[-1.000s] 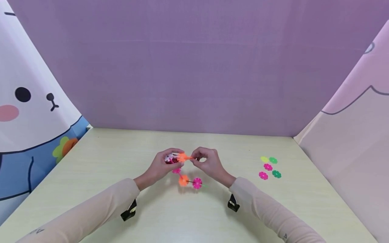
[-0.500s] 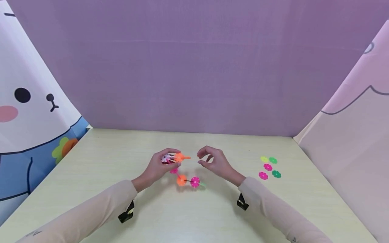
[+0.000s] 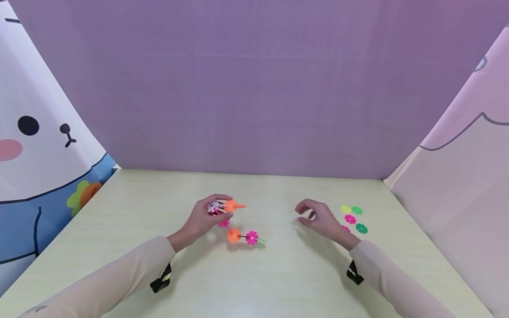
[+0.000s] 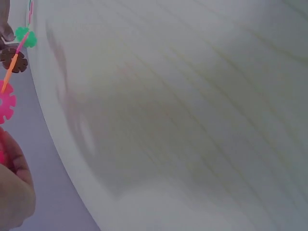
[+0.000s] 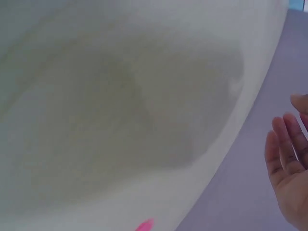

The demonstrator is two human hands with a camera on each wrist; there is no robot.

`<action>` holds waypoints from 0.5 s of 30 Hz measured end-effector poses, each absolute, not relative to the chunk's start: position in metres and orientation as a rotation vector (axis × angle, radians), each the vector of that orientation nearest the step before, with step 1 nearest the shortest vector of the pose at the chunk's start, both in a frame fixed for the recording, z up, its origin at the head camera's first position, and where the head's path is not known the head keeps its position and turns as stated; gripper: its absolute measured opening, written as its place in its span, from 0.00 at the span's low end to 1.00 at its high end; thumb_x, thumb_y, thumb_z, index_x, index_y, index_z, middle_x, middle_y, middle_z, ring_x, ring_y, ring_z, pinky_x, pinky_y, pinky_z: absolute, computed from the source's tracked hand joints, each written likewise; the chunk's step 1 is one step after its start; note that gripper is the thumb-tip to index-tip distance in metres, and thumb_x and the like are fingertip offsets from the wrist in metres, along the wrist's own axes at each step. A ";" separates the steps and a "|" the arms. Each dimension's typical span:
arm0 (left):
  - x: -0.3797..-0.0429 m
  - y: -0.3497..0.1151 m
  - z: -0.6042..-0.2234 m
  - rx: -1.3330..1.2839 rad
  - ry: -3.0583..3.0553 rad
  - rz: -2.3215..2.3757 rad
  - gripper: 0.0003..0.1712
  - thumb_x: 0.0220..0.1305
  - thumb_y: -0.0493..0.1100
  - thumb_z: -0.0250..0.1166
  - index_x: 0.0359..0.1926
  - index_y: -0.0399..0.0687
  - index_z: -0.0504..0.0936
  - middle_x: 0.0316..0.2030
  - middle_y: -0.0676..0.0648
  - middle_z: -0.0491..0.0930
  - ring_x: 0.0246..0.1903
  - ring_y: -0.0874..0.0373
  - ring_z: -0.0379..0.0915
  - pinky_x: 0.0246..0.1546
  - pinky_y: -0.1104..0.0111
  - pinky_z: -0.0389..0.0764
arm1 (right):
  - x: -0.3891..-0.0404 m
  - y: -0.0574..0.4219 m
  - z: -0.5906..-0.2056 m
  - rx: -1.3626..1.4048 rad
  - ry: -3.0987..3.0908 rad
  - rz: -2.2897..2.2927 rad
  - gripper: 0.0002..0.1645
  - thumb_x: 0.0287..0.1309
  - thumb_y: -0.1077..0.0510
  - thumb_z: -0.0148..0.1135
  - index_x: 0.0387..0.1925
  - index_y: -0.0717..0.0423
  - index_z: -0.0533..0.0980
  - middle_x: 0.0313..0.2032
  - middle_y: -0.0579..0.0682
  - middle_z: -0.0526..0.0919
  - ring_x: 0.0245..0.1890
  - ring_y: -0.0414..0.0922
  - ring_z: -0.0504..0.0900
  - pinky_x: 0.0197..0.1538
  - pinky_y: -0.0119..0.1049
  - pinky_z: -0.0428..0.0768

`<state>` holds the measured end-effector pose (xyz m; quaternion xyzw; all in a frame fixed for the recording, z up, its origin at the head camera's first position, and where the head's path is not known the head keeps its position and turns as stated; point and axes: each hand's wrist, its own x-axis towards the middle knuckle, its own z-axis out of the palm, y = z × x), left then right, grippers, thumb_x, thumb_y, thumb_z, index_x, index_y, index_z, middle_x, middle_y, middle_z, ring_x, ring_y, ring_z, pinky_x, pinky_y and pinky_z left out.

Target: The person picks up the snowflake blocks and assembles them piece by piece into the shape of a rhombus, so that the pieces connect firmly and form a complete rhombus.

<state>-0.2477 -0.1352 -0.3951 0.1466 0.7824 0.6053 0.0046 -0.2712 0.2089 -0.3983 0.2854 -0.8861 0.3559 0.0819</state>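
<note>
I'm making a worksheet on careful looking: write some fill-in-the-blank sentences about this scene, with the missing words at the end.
1. The left hand grips linked discs, while the right hand holds ____.
2. A dark stick joins the lower pink disc to a disc coloured ____.
3. In the head view, loose discs lie to the ____ of the linked ones.
4. The plain backdrop behind the table is coloured ____.
Missing words: nothing; orange; right; purple.

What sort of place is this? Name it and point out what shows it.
Probably a screened-off tabletop workspace, likely indoors: a pale table, a creased purple backdrop along its far edge, and a cartoon-printed panel along its left side.
</note>
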 end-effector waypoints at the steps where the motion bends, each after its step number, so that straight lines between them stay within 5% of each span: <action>1: -0.248 -0.135 -0.395 0.463 2.446 1.906 0.24 0.51 0.41 0.69 0.51 0.51 0.76 0.37 0.42 0.80 0.26 0.62 0.78 0.27 0.67 0.80 | -0.270 0.215 -0.399 0.842 -2.659 1.047 0.13 0.47 0.70 0.65 0.38 0.63 0.75 0.35 0.58 0.81 0.37 0.50 0.80 0.34 0.33 0.79; 15: -0.247 -0.137 -0.391 0.484 2.447 1.908 0.24 0.51 0.40 0.69 0.52 0.49 0.76 0.38 0.41 0.81 0.28 0.59 0.80 0.27 0.67 0.80 | -0.255 0.289 -0.405 0.775 -2.753 0.898 0.12 0.42 0.73 0.64 0.34 0.64 0.76 0.33 0.56 0.81 0.34 0.53 0.80 0.28 0.29 0.76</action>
